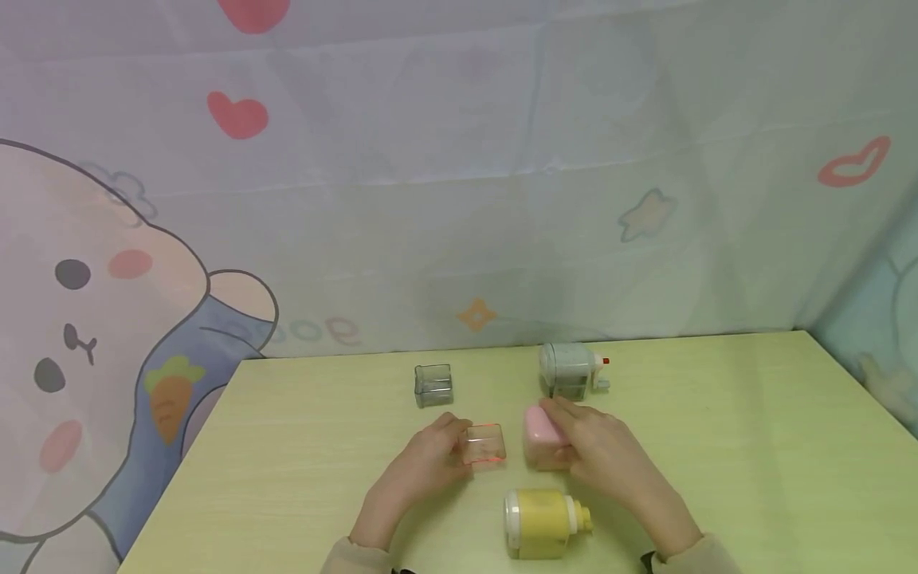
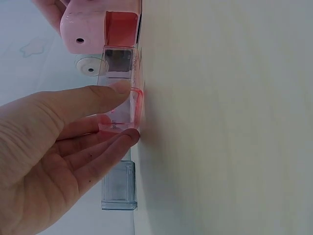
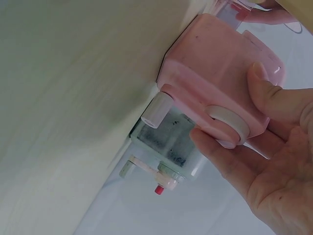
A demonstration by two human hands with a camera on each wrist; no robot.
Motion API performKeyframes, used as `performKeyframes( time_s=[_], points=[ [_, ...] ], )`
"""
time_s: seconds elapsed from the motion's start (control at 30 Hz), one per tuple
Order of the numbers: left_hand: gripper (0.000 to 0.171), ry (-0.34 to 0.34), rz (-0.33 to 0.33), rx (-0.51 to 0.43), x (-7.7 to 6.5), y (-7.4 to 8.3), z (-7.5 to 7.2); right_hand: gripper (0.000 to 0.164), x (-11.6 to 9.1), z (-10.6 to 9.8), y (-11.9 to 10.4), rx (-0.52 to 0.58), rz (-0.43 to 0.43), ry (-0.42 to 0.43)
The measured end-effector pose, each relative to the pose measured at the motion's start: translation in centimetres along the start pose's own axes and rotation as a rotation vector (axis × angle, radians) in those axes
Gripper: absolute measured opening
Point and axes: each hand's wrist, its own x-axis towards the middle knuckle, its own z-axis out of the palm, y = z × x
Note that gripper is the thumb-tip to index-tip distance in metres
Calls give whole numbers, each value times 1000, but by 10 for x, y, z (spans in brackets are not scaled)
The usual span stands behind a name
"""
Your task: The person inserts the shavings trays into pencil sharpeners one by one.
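Note:
My left hand (image 1: 429, 456) pinches a clear drawer with a pink-red edge (image 1: 484, 445), thumb on one side and fingers on the other. In the left wrist view, the drawer's far end lies right at the rectangular opening of a pink pencil sharpener (image 2: 83, 24). My right hand (image 1: 601, 448) grips the pink sharpener (image 3: 220, 63) from its right side, with the thumb on one face and fingers around the other. A crank with a white handle (image 3: 157, 110) shows on the sharpener in the right wrist view.
A yellow pencil sharpener (image 1: 543, 524) lies in front of the hands. Behind the pink one is a grey sharpener (image 1: 568, 371) with a red-tipped crank. A clear grey drawer (image 1: 433, 385) sits at the back left on the pale table (image 1: 301, 478). A printed cloth (image 1: 459, 199) hangs behind.

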Motion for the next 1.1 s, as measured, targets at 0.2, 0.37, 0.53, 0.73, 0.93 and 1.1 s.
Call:
performKeyframes(
  time_s=[0.2, 0.37, 0.53, 0.73, 0.93, 1.1],
  points=[
    [53, -14, -16, 2, 1, 1, 1, 61, 1, 1, 0, -3, -13, -1],
    [54, -10, 4, 8, 3, 1, 1, 61, 2, 3, 0, -9, -21, 8],
    [54, -22, -11, 7, 3, 2, 1, 60, 2, 4, -2, -2, -23, 8],
    [54, -19, -9, 7, 4, 2, 2, 59, 3, 4, -3, 10, -28, 18],
    [54, -17, 3, 4, 5, 2, 3, 59, 4, 6, -5, 19, -30, 25],
    [53, -15, 7, 0, 6, 3, 3, 59, 5, 6, -7, 19, -34, 24]
  ],
)
